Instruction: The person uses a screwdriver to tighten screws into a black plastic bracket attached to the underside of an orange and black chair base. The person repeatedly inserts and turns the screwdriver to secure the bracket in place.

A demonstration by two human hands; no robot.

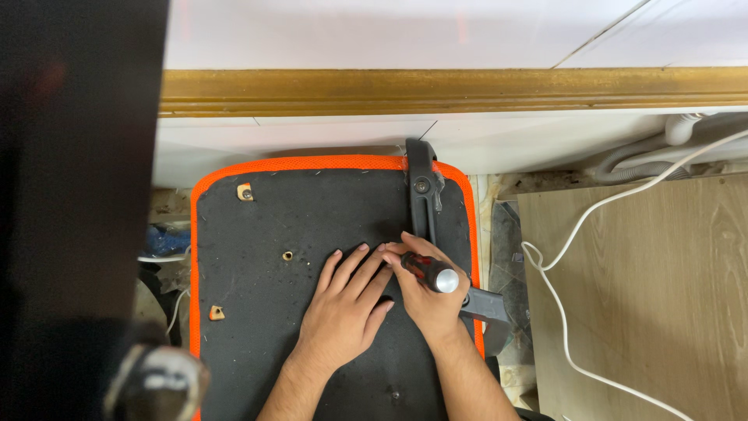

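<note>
Head view: tiled floor and gilt moulding [436,90] behind an upturned chair seat [257,312] with orange edging.
The left hand [343,308] lies flat, fingers spread wide, on the seat's black underside, gripping nothing. The right hand [428,300] is closed around a screwdriver [430,273] with a red-and-black handle, just beside the grey armrest bracket [425,195] at the seat's right edge.

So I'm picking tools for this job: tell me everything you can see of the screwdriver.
The screwdriver shows only its handle: black with red inlays, likely plastic, ending in a rounded silvery cap. The right hand wraps it, tilted, cap toward the lower right. Its shaft and tip are hidden behind the fingers, beside the grey armrest bracket on the seat's black underside.
</note>
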